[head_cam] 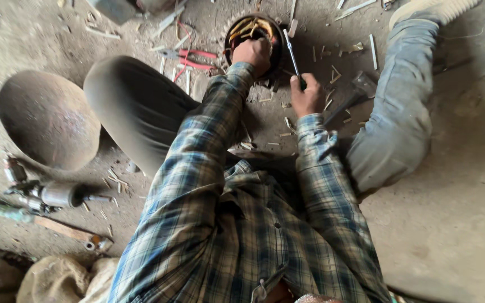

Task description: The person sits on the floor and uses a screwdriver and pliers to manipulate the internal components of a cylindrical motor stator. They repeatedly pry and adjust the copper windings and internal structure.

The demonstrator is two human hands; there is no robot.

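Note:
I sit on a dirt floor with a round black motor stator (pixel 254 32) between my legs; copper-yellow windings show inside it. My left hand (pixel 252 54) rests on the stator's near rim and grips it. My right hand (pixel 305 96) is closed around the dark handle of a screwdriver (pixel 291 51), whose metal shaft slants up toward the stator's right edge. Both arms wear blue plaid sleeves.
Red-handled pliers (pixel 195 59) lie left of the stator. A hammer (pixel 356 92) lies right of my right hand. A dished rusty metal cover (pixel 49 118) sits at far left, a small motor part (pixel 57 195) below it. Wood slivers litter the floor. Sacks (pixel 57 278) lie bottom left.

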